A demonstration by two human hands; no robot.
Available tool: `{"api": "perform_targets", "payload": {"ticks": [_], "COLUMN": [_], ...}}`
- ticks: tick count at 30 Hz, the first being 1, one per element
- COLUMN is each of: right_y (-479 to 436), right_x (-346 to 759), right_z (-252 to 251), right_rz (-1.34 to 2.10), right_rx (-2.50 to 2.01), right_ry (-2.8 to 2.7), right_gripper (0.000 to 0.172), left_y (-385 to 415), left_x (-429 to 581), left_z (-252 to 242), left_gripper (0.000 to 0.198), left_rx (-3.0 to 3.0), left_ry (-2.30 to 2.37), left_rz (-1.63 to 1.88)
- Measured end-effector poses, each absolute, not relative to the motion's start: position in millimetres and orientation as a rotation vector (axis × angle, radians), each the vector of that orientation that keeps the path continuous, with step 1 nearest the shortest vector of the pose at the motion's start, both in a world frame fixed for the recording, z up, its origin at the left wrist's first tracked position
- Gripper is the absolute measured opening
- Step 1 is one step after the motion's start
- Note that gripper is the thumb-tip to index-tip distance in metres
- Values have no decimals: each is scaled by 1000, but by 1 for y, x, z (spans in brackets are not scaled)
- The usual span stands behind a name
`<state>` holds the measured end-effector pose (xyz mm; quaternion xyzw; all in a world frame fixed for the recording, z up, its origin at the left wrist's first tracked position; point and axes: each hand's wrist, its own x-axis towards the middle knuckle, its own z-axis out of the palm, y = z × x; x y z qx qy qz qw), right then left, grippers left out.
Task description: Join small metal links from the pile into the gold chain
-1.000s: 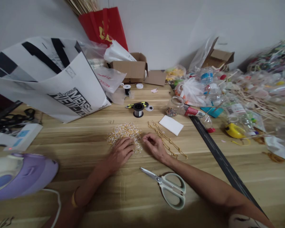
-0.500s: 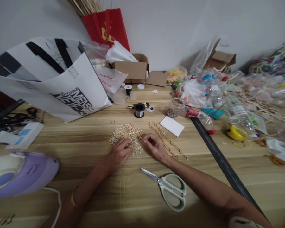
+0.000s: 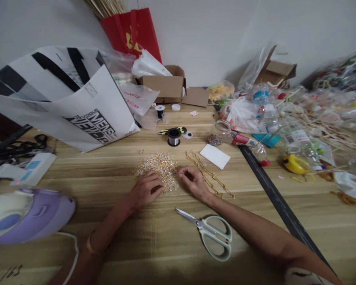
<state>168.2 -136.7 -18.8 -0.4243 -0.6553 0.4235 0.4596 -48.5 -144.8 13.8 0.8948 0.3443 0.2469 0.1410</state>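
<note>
A loose pile of small gold and silver bead-like pieces (image 3: 161, 163) lies in the middle of the table. Over its lower left edge rests my left hand (image 3: 146, 187), fingers curled and drawn together; anything in them is hidden. My right hand (image 3: 195, 183) is just right of the pile, thumb and forefinger pinched at its edge. Whatever that pinch holds is too small to make out. Beside the right hand, two gold chain strands (image 3: 211, 180) lie stretched out. Below both hands is a pair of scissors (image 3: 215, 234) with pale green handles, blades pointing up and left.
A wire spool (image 3: 174, 137) and white card (image 3: 214, 156) lie beyond the hands. A bead jar (image 3: 221, 132) stands near heaped plastic bottles (image 3: 267, 114) on the right. To the left are a large white bag (image 3: 86, 114), a power strip (image 3: 37, 170) and a purple appliance (image 3: 44, 215).
My left hand has shifted slightly left, its fingers closer together and less over the pile. The right hand stays almost in place, still pinching.
</note>
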Motion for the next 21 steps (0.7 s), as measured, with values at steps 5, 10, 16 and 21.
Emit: {"api": "perform_targets", "payload": {"ticks": [5, 10, 16, 21], "right_y": [-137, -136, -137, -137], "right_x": [168, 168, 169, 169], "right_z": [-18, -17, -19, -20], "right_rz": [1015, 1021, 1021, 1004], "right_rx": [-1057, -1052, -1055, -1061], "right_ry": [-1612, -1618, -1608, -1624], "right_gripper": [16, 17, 16, 15], "left_y": [-139, -130, -121, -119], "left_x": [-41, -26, -14, -11], "left_z": [10, 8, 7, 4], "left_gripper": [12, 12, 10, 9], "left_rx": [2470, 2448, 2565, 2575], "left_ry": [1134, 1366, 1430, 1376], "left_rz": [824, 756, 614, 622]}}
